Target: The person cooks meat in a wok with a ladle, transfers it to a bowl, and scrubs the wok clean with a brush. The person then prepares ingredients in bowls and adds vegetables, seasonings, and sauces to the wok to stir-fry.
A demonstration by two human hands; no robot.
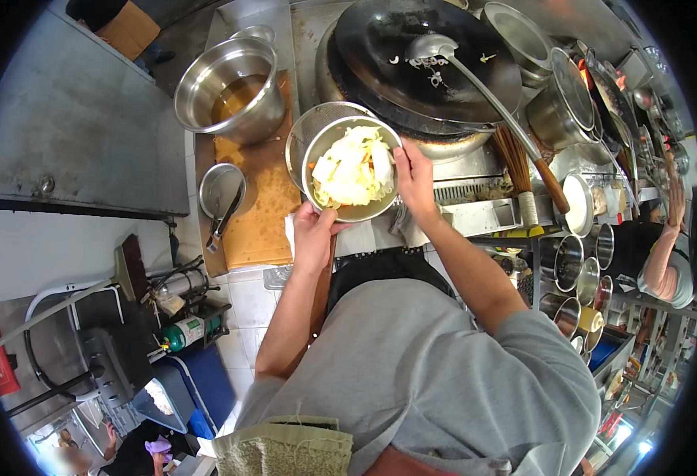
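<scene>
Between my hands is a round metal bowl (310,173) filled with chopped cabbage (354,165) and a few orange bits. My left hand (314,236) grips its lower left rim, thumb on top. On the right rim my right hand (415,176) is closed, fingers partly hidden underneath. A mesh strainer (294,143) lies behind the bowl, partly covered by it. Beyond stands a black wok (364,59) with pale pieces in it. A ladle (434,47) rests in the wok, its long wood-ended handle slanting toward the lower right.
A large pot of brownish liquid (263,111) and a small pot (222,189) stand left on a cardboard-covered counter (265,222). A bamboo brush (515,163) leans right of the wok. Flames show by another wok at far right, where another person's arm (670,246) reaches.
</scene>
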